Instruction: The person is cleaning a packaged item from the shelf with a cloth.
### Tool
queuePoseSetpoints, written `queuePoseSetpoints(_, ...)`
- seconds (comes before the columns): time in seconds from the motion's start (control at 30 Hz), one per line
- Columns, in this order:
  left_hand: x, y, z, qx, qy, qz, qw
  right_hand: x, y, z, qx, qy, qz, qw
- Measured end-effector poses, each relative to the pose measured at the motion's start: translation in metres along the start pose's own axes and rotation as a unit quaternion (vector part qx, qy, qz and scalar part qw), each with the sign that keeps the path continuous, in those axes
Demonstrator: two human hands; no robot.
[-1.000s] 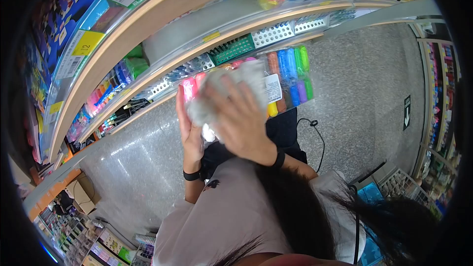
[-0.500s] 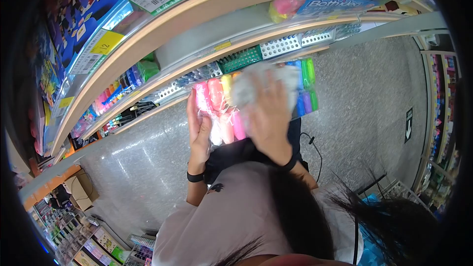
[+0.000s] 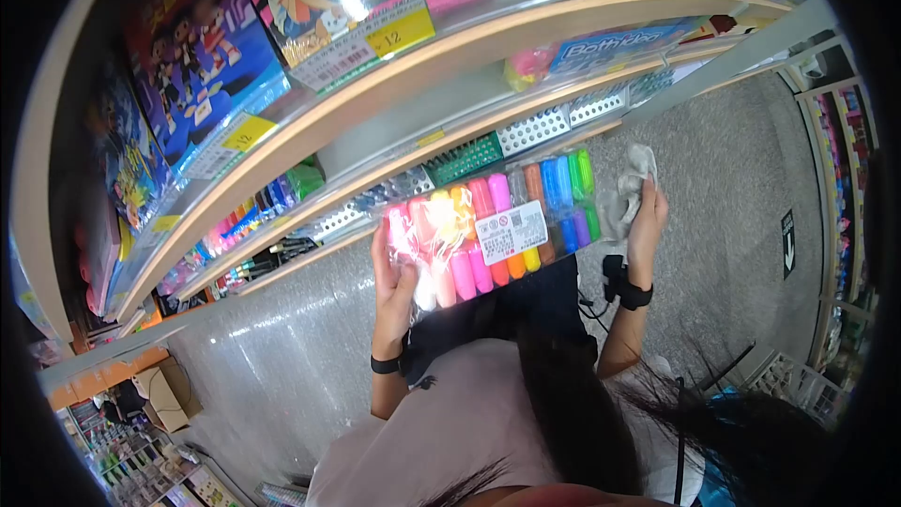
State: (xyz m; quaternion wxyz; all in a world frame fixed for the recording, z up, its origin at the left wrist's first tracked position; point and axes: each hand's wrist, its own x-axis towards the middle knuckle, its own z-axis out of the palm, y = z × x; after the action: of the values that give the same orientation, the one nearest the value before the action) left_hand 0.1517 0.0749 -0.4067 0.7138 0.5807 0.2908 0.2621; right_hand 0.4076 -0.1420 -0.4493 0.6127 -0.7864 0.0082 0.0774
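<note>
A clear pack of stubby, brightly coloured sticks (image 3: 460,272), possibly markers, lies tilted in front of me in two rows. A white printed label (image 3: 512,233) is on its middle, and glare washes out part of the left side. My left hand (image 3: 394,289) is closed on the pack's left end, thumb on top. Just past the right end, apart from the pack, my right hand (image 3: 649,225) grips a crumpled greyish-white cloth (image 3: 621,202). Part of the cloth hangs toward the pack's green end.
Curved wooden shelf edges (image 3: 394,75) run close ahead, with price tags and boxed goods (image 3: 202,66) above. Lower down are a green perforated basket (image 3: 465,158) and pens. Grey floor (image 3: 272,357) lies below, and another stocked shelf (image 3: 840,216) stands at far right.
My right hand and the cloth have moved off the pack's middle to beyond its right end, uncovering the label. The pack sits slightly lower and right, still in my left hand.
</note>
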Motion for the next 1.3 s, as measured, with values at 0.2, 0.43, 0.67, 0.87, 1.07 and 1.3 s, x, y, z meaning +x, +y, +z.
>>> queuePoseSetpoints(0.2,-0.005,0.002,-0.017,0.019,-0.074,0.004,0.997,0.004,0.053,-0.018,-0.024,-0.341,0.166,0.925)
queuePoseSetpoints(0.43,-0.012,0.017,-0.039,-0.025,-0.283,0.132,0.95,0.024,0.128,-0.06,-0.269,-0.556,0.235,0.751)
queuePoseSetpoints(0.67,0.004,0.093,-0.026,0.129,-0.328,0.212,0.912,0.0,0.089,-0.037,0.066,-0.385,0.305,0.868)
queuePoseSetpoints(0.87,-0.006,0.093,-0.031,0.279,-0.072,0.342,0.894,-0.014,0.016,-0.017,0.292,-0.323,0.313,0.844)
queuePoseSetpoints(1.07,-0.023,0.067,-0.053,0.143,0.022,0.192,0.971,-0.005,-0.01,-0.011,0.241,-0.349,0.136,0.895)
queuePoseSetpoints(1.3,-0.023,0.049,-0.076,0.018,0.076,0.149,0.986,-0.03,-0.109,0.048,0.164,-0.436,-0.442,0.766)
